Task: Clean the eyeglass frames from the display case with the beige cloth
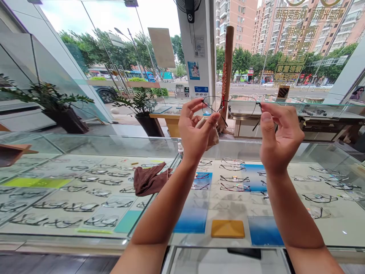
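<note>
A pair of thin dark-rimmed eyeglasses (242, 107) is held up at about eye level above the glass counter. My left hand (195, 133) has its fingers closed on the left end of the frame, and a pale beige cloth (212, 139) is bunched in the same hand. At the other end, my right hand (281, 135) pinches the frame near the hinge between thumb and fingers. The temples hang down behind the lenses. On the counter to the left of my left forearm lies a crumpled brown cloth (149, 179).
Below my arms, the glass display counter (168, 146) holds rows of eyeglasses and a yellow-brown case (227, 228). A small white spray bottle (180, 149) stands near my left wrist. Potted plants (139, 104) and another display case (322, 111) are beyond, before the windows.
</note>
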{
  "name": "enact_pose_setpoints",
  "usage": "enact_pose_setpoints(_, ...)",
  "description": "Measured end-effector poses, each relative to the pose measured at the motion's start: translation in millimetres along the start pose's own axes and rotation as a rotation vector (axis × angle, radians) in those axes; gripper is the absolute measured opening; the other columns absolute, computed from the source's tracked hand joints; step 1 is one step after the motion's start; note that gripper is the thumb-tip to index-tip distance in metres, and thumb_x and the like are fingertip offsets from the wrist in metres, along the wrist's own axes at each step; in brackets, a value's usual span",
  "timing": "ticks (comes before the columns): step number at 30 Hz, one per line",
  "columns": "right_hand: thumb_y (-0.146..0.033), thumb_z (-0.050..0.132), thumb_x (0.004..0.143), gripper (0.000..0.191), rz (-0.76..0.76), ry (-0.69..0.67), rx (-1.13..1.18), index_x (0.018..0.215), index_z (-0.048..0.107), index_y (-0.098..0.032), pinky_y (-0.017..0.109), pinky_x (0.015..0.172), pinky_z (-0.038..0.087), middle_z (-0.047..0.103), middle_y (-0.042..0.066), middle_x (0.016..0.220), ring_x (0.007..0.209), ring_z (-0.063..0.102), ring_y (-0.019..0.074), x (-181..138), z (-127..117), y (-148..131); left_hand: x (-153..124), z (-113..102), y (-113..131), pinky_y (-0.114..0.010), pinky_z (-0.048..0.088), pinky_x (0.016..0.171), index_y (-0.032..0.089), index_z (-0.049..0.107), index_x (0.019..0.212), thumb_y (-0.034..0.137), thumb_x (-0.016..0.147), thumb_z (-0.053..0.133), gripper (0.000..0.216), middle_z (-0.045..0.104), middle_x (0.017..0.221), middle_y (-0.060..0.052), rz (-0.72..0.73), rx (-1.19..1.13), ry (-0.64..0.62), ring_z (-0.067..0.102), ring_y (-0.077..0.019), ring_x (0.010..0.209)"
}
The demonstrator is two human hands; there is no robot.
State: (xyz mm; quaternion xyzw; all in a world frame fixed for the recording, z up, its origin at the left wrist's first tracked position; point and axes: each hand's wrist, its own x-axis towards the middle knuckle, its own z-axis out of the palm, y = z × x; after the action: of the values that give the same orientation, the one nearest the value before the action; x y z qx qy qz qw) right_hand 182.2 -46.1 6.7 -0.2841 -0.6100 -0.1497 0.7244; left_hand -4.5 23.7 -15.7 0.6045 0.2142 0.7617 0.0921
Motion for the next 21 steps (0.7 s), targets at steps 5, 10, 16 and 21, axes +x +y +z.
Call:
enact_pose_setpoints(5, -0.025, 0.058, 0.100, 0.020, -0.042, 0.025, -0.005, 0.108, 0.076, -0.032, 0.045, 0.087, 0.058, 0.073, 0.003, 0.100, 0.100, 0.069, 0.0226, 2, -2, -5, 1, 1, -1, -0.028, 0.057, 0.082, 0.029, 0.067, 0.119, 0.055, 0.082, 0.084, 0.049, 0.072, 0.115, -0.006, -0.045, -0.013, -0.013, 0.069, -0.0214, 0.114)
enact_pose_setpoints(10, -0.026, 0.059, 0.099, 0.020, -0.034, 0.025, -0.021, 0.107, 0.076, -0.029, 0.043, 0.085, 0.060, 0.074, 0.002, 0.098, 0.097, 0.070, 0.0212, 2, -1, -3, 0, 0, 1, -0.027, 0.056, 0.078, 0.029, 0.067, 0.119, 0.054, 0.082, 0.084, 0.048, 0.071, 0.112, -0.006, -0.013, 0.033, 0.014, 0.069, -0.0205, 0.109)
enact_pose_setpoints(16, -0.037, 0.059, 0.101, 0.021, 0.146, -0.055, 0.078, 0.110, 0.074, -0.026, 0.039, 0.085, 0.060, 0.075, 0.004, 0.101, 0.093, 0.073, 0.0186, 0, 4, 13, -3, 0, 10, -0.031, 0.056, 0.082, 0.031, 0.066, 0.121, 0.049, 0.076, 0.090, 0.054, 0.067, 0.122, -0.005, 0.091, 0.130, 0.146, 0.064, -0.0225, 0.115)
enact_pose_setpoints(21, -0.039, 0.062, 0.099, 0.020, 0.275, -0.042, 0.194, 0.105, 0.074, -0.024, 0.036, 0.082, 0.061, 0.076, 0.003, 0.098, 0.091, 0.073, 0.0172, -1, 6, 18, -7, -1, 17, -0.035, 0.057, 0.086, 0.034, 0.065, 0.123, 0.047, 0.072, 0.093, 0.059, 0.064, 0.133, -0.005, 0.062, 0.082, 0.139, 0.061, -0.0237, 0.120)
